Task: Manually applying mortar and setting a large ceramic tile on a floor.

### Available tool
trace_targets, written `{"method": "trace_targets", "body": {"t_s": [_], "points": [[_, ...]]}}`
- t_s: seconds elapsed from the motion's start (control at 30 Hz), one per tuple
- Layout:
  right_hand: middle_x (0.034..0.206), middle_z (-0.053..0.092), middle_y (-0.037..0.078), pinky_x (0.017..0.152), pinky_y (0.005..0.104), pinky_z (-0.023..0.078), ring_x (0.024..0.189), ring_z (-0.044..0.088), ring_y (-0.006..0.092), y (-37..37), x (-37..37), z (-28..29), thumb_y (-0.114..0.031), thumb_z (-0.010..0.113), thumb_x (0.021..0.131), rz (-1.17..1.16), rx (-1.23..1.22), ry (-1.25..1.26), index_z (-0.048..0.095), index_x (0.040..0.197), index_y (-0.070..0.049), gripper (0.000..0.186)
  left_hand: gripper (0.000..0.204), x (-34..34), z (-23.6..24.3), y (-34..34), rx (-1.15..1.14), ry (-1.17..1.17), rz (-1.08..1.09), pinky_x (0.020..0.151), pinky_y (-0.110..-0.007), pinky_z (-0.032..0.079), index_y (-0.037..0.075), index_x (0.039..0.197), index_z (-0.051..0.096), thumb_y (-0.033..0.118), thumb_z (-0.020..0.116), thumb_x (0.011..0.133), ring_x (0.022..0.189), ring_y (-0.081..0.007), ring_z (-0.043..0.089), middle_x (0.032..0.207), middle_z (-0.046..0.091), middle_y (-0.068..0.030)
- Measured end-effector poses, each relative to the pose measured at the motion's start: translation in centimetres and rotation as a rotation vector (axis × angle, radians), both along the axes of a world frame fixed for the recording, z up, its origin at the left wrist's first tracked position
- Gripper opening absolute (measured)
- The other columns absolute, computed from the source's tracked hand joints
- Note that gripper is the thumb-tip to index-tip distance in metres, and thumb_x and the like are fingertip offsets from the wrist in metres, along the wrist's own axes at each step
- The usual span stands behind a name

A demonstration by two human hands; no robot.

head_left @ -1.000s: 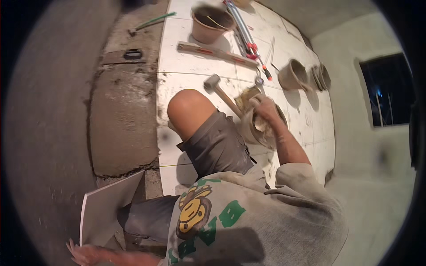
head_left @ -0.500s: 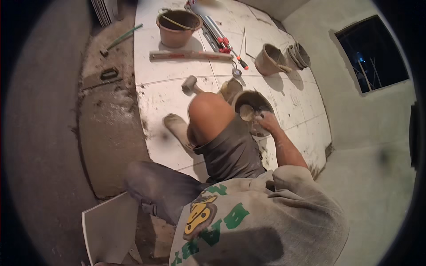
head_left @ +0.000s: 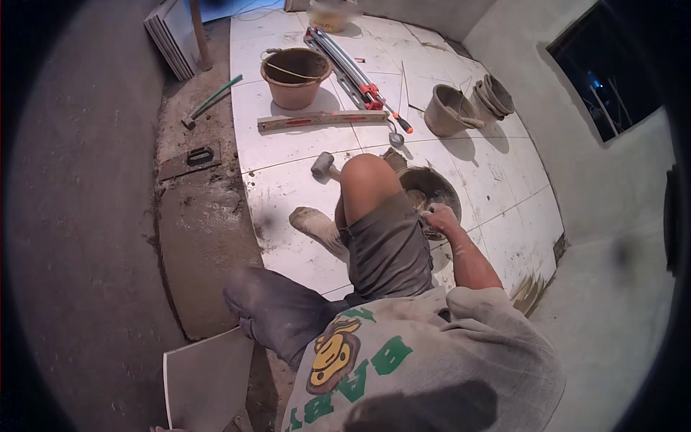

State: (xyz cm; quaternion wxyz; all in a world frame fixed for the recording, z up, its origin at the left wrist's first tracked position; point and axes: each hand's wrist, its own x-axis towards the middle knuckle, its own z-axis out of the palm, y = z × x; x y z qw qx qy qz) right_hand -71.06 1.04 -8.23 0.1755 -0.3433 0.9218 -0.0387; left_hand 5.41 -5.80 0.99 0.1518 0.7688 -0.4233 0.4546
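Observation:
My right hand (head_left: 440, 216) is in the mouth of a mortar-stained bucket (head_left: 448, 189) beside my raised knee, with closed fingers on something I cannot make out. A rubber mallet (head_left: 322, 164) lies just left of that knee, its handle partly hidden. A dirty trowel-like piece (head_left: 392, 158) is partly visible behind the bucket. My left hand (head_left: 165, 428) shows only at the lower edge, by a large pale tile (head_left: 205, 378) standing at a slant beside my lower leg; its grip is unclear. A grey mortar bed (head_left: 201, 237) runs along the left of the white tiled floor (head_left: 281, 173).
Beyond stand a bucket (head_left: 295, 90), stacked buckets (head_left: 493, 97), another bucket (head_left: 450, 108), a tile cutter (head_left: 338, 61), a level (head_left: 320, 121) and a screwdriver (head_left: 399, 122). A green-handled hammer (head_left: 216, 93), float (head_left: 191, 162) and stacked tiles (head_left: 169, 39) lie left. Walls border both sides.
The view has swung to show more of the room's far end. My right hand has sunk lower into the bucket, my legs have shifted, and my left hand has mostly dropped out of frame.

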Motion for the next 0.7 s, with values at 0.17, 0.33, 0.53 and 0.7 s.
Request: {"method": "trace_targets", "body": {"t_s": [0.17, 0.33, 0.53, 0.7], "points": [[0.101, 0.066, 0.023, 0.089, 0.0436, 0.048, 0.101, 0.062, 0.038, -0.1, -0.5, -1.4, -0.04, 0.059, 0.084, 0.06, -0.009, 0.024, 0.069, 0.092, -0.002, 0.04, 0.03, -0.3, 0.6, -0.9, -0.112, 0.16, -0.049, 0.084, -0.04, 0.049, 0.009, 0.095, 0.071, 0.032, 0.052, 0.095, 0.09, -0.0268, 0.063, 0.097, 0.067, -0.0134], [0.094, 0.067, 0.022, 0.084, 0.0432, 0.049, 0.093, 0.064, 0.0371, -3.2, 1.0, 2.2, -0.035, 0.059, 0.084, 0.023, -0.013, 0.06, 0.068, 0.093, -0.001, 0.037, 0.032, -3.2, 3.4, -3.5, -0.343, 0.501, -0.219, 0.085, -0.041, 0.049, 0.011, 0.101, 0.071, 0.035, 0.053, 0.095, 0.093, -0.0266, 0.063, 0.101, 0.067, -0.0159], [0.086, 0.068, 0.018, 0.078, 0.0384, 0.05, 0.082, 0.066, 0.0301, -14.9, 6.9, 12.2, -0.019, 0.062, 0.087, 0.049, -0.889, -0.032, 0.065, 0.097, -0.002, 0.02, 0.042, -13.9, 7.4, -7.9, -0.432, 0.973, -0.865, 0.095, -0.041, 0.048, -0.004, 0.115, 0.06, 0.025, 0.034, 0.1, 0.109, -0.0282, 0.061, 0.118, 0.064, -0.016], [0.106, 0.06, 0.016, 0.085, 0.0396, 0.048, 0.104, 0.058, 0.0324, -24.2, 15.8, 12.8, -0.017, 0.065, 0.085, 0.695, -0.844, -0.095, 0.061, 0.105, -0.003, 0.025, 0.041, -24.8, 4.9, -14.3, -0.063, 1.289, -1.072, 0.086, -0.042, 0.054, -0.013, 0.119, 0.053, 0.018, 0.041, 0.094, 0.104, -0.0316, 0.061, 0.116, 0.058, -0.0228]]}}
